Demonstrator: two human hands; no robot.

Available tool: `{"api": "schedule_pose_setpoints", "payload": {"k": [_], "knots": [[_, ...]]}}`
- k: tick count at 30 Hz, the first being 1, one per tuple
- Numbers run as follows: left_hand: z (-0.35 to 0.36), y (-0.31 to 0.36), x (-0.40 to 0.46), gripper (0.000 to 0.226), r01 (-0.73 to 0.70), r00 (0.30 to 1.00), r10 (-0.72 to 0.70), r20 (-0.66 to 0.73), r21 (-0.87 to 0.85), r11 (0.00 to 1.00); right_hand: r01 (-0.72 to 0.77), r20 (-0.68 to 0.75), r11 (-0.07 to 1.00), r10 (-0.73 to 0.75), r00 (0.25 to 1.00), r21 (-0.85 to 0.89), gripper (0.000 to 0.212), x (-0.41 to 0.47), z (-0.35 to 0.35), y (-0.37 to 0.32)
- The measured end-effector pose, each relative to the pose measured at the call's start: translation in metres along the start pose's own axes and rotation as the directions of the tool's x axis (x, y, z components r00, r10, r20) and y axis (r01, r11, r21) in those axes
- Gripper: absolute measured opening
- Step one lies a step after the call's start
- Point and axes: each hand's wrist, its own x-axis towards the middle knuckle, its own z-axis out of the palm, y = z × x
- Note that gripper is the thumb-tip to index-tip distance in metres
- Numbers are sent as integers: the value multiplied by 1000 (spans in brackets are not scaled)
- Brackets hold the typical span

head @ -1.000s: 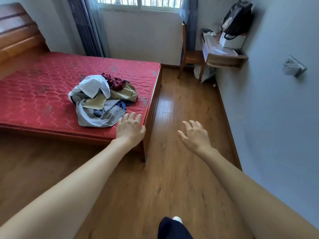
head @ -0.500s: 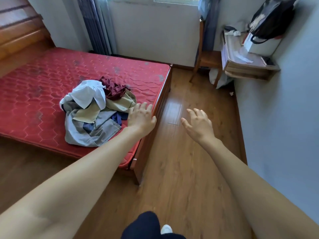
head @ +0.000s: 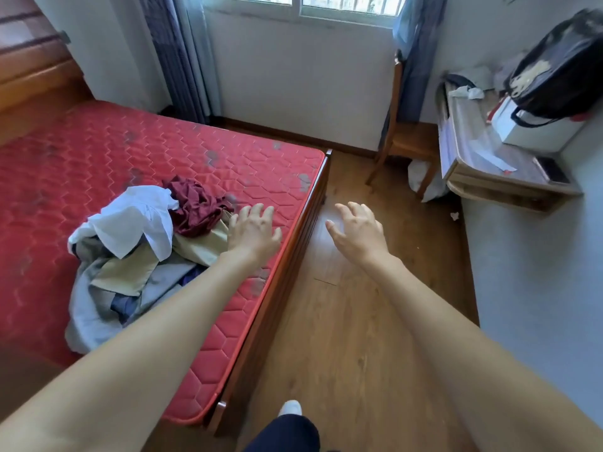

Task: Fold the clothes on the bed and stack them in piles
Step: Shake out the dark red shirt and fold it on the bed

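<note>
Lying in a loose heap near the bed's [head: 98,151] right edge, the clothes [head: 137,252] are unfolded: a white piece [head: 137,220] on top, maroon [head: 195,203] behind, tan [head: 130,272] and grey [head: 88,308] beneath. No piles exist yet, so the task looks barely begun. The left hand [head: 253,231] hovers over the mattress just beside the heap's right side, fingers spread and holding nothing, likely placed to take the nearest garment. The right hand [head: 357,234], also spread and empty, hangs over the floor [head: 359,337], probably ready to join.
</note>
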Motion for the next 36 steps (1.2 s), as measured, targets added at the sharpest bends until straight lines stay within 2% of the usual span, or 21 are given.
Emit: {"api": "schedule_pose_setpoints", "payload": {"k": [3, 7, 11, 17, 23, 31, 36], "knots": [[-13, -2, 60, 52, 27, 999, -27, -42, -2, 1000, 35, -16, 999, -35, 999, 33, 54, 68, -2, -3], [-6, -12, 116, 53, 81, 996, -80, -38, 31, 996, 101, 111, 995, -102, 989, 14, 56, 135, 26, -3], [20, -33, 164, 52, 226, 974, -227, 17, 61, 972, 234, 236, 972, -222, 946, -26, 57, 212, 54, -2], [30, -39, 257, 51, 437, 899, -438, 12, 69, 897, 388, 220, 922, -378, 899, -2, 56, 349, 48, 4], [32, -55, 312, 48, 583, 812, -582, -39, 34, 812, 563, 281, 825, -554, 784, 53, 57, 437, 54, -20], [83, -110, 343, 46, 772, 635, -772, -10, 34, 635, 692, 431, 715, -658, 617, 102, 50, 511, 127, -59], [101, -159, 380, 45, 808, 589, -807, -48, -4, 590, 758, 427, 636, -731, 532, 145, 45, 563, 175, -109]]}}
